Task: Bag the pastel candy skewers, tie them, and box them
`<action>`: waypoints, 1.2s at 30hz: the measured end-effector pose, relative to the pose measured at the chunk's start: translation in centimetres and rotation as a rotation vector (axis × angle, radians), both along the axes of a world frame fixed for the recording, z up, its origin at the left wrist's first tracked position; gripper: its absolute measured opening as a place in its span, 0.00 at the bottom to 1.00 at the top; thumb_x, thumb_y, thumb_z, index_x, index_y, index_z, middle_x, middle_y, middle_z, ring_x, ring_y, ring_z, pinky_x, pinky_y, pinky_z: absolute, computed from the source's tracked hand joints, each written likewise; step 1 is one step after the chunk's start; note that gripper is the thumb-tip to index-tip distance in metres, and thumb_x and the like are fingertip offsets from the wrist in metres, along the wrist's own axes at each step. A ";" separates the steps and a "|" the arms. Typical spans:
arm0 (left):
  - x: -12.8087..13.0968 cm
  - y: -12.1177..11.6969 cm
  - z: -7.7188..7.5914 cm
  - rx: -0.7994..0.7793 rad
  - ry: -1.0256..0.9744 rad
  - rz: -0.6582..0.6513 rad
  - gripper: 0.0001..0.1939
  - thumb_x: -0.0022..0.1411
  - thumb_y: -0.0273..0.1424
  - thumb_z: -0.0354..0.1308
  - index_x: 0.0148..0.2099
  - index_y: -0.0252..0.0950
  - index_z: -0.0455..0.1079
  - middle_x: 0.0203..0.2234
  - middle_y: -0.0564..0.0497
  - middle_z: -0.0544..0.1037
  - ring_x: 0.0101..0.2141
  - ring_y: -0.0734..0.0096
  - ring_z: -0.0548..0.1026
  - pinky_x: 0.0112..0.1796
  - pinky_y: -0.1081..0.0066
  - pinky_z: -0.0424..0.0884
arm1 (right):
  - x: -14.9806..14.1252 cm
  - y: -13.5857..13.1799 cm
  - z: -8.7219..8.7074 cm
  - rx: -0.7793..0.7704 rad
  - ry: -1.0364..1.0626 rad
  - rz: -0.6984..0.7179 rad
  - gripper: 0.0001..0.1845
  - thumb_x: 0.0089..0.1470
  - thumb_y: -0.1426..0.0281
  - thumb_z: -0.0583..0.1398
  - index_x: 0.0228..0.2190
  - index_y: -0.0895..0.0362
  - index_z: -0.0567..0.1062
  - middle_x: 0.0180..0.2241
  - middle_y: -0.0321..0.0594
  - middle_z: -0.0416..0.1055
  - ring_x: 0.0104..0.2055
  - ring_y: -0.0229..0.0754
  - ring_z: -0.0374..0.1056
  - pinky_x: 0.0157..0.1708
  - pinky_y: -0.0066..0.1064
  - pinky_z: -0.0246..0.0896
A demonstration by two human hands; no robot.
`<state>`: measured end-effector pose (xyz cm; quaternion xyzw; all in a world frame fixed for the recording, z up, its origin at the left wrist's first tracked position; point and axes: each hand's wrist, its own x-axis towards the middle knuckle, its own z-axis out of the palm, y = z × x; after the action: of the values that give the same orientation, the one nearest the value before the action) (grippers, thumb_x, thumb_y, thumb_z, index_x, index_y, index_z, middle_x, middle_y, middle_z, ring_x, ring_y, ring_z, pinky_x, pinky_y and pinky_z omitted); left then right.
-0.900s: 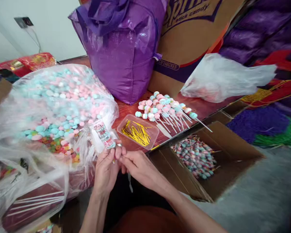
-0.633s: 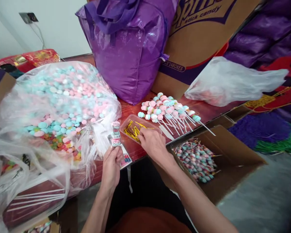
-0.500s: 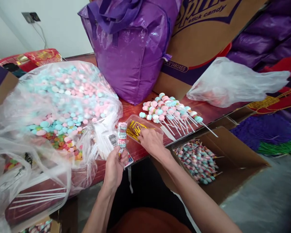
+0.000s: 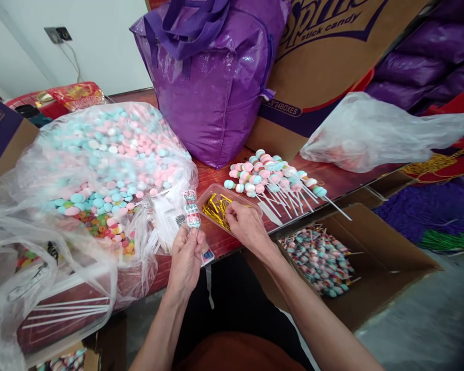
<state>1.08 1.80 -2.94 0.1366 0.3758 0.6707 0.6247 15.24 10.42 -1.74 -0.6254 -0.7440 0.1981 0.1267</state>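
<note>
My left hand (image 4: pixel 186 257) is closed on the stick of a wrapped candy skewer (image 4: pixel 192 208), which it holds upright in front of the table edge. My right hand (image 4: pixel 247 223) reaches into a clear plastic tray (image 4: pixel 212 193) of gold twist ties (image 4: pixel 215 206), fingers pinched among the ties. Whether a tie is between them stays hidden. A heap of unwrapped pink, white and blue candy skewers (image 4: pixel 272 175) lies just beyond the tray on the red-brown table (image 4: pixel 332 178).
A big clear bag of pastel candies (image 4: pixel 108 154) fills the table's left. A purple woven bag (image 4: pixel 212 77) and a printed carton (image 4: pixel 325 56) stand behind. A crumpled clear bag (image 4: pixel 375 131) lies at right. An open cardboard box (image 4: pixel 394 247) below holds wrapped skewers (image 4: pixel 319 257).
My right hand left the left hand and went forward into the tray of gold ties. My left hand turned the wrapped skewer upright and keeps holding it.
</note>
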 end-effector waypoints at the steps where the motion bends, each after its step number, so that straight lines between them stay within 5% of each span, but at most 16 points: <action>1: 0.0 0.1 0.0 0.006 0.004 0.019 0.17 0.52 0.33 0.72 0.33 0.35 0.64 0.22 0.57 0.66 0.21 0.84 0.56 0.24 0.81 0.56 | 0.1 0.0 -0.1 0.010 0.017 -0.003 0.08 0.56 0.74 0.56 0.33 0.55 0.76 0.30 0.41 0.78 0.34 0.45 0.72 0.34 0.31 0.55; 14: 0.3 0.8 -0.7 -0.017 0.146 0.052 0.16 0.54 0.36 0.69 0.31 0.34 0.64 0.24 0.56 0.69 0.19 0.86 0.53 0.21 0.81 0.50 | 0.6 -0.9 -1.5 0.253 0.465 -0.066 0.09 0.56 0.70 0.54 0.31 0.55 0.75 0.27 0.37 0.76 0.28 0.42 0.70 0.32 0.31 0.59; 19: 1.0 0.9 -0.7 -0.042 0.213 0.128 0.13 0.57 0.34 0.63 0.41 0.39 0.62 0.23 0.58 0.70 0.19 0.84 0.55 0.22 0.80 0.51 | 0.4 -1.0 -2.1 0.224 0.482 -0.058 0.08 0.54 0.71 0.56 0.31 0.55 0.76 0.28 0.38 0.78 0.30 0.43 0.72 0.35 0.32 0.62; 32: 0.6 1.2 -0.8 -0.026 0.158 0.116 0.14 0.55 0.31 0.64 0.38 0.40 0.61 0.24 0.58 0.71 0.19 0.84 0.56 0.23 0.80 0.51 | 0.2 -0.7 -2.0 0.139 0.463 -0.025 0.08 0.58 0.71 0.52 0.33 0.56 0.71 0.29 0.40 0.75 0.31 0.43 0.70 0.35 0.32 0.62; 36: 0.5 1.4 -0.8 -0.025 0.151 0.107 0.13 0.55 0.31 0.64 0.38 0.39 0.61 0.24 0.58 0.71 0.19 0.85 0.55 0.22 0.80 0.50 | 0.0 -1.2 -1.3 0.170 0.645 -0.002 0.06 0.58 0.70 0.54 0.34 0.56 0.72 0.33 0.40 0.76 0.33 0.42 0.71 0.35 0.32 0.64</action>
<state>1.63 3.16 -3.75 0.1587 0.4367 0.6864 0.5594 15.20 9.17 -3.05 -0.5186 -0.6787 0.3229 0.4076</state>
